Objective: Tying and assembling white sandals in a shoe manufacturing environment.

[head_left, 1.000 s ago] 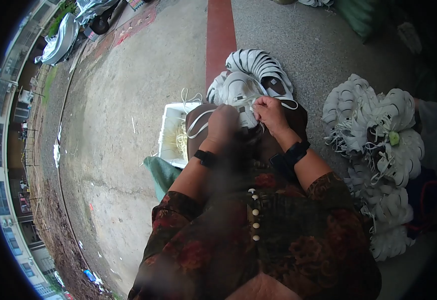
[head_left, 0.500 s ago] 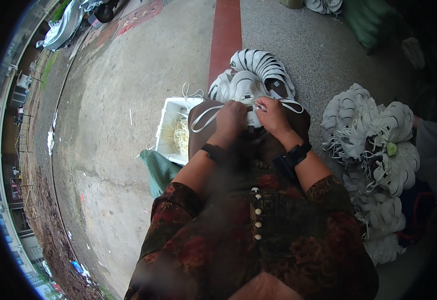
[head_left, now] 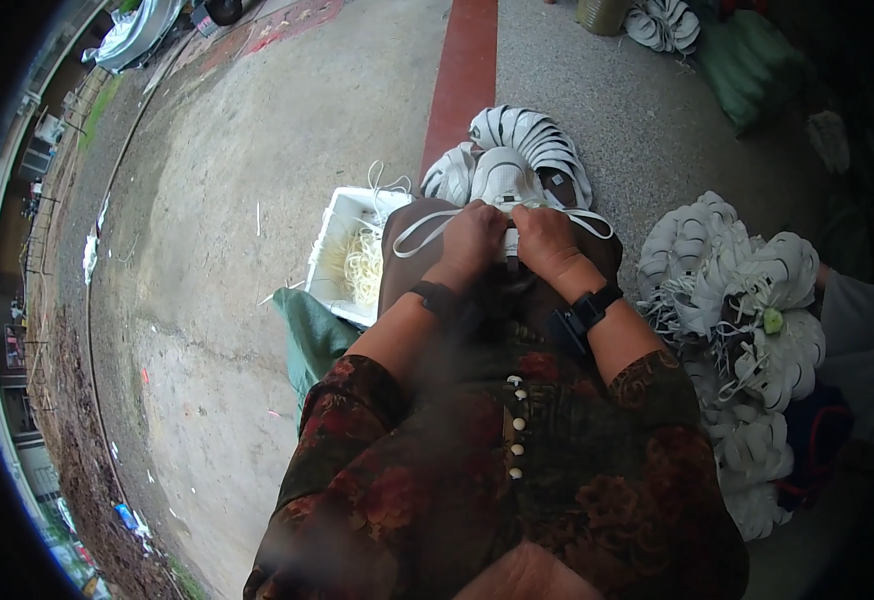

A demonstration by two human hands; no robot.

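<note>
A white shoe upper (head_left: pixel 505 172) lies over my lap, its toe pointing away from me. My left hand (head_left: pixel 471 238) is closed at its throat, and a white shoelace (head_left: pixel 425 218) loops out leftward from the fingers. Close beside it, my right hand (head_left: pixel 547 238) pinches the lace too; another loop sticks out to its right. The fingertips nearly meet over the upper, so the exact grip and the eyelets are partly hidden. Just beyond, a curved row of nested white uppers (head_left: pixel 535 138) rests against my knees.
Left of my lap stands a white foam box (head_left: pixel 329 240) with loose laces (head_left: pixel 363 264) in it, near a green cloth (head_left: pixel 309 335). Bundled white uppers (head_left: pixel 697 250) are heaped at my right. A green sack (head_left: pixel 752 70) lies at the far right, beside more uppers (head_left: pixel 663 24).
My right hand has drawn back slightly and its fingers have closed in at the upper's throat. The lace loops have shifted a little. The whole view has also moved slightly.
</note>
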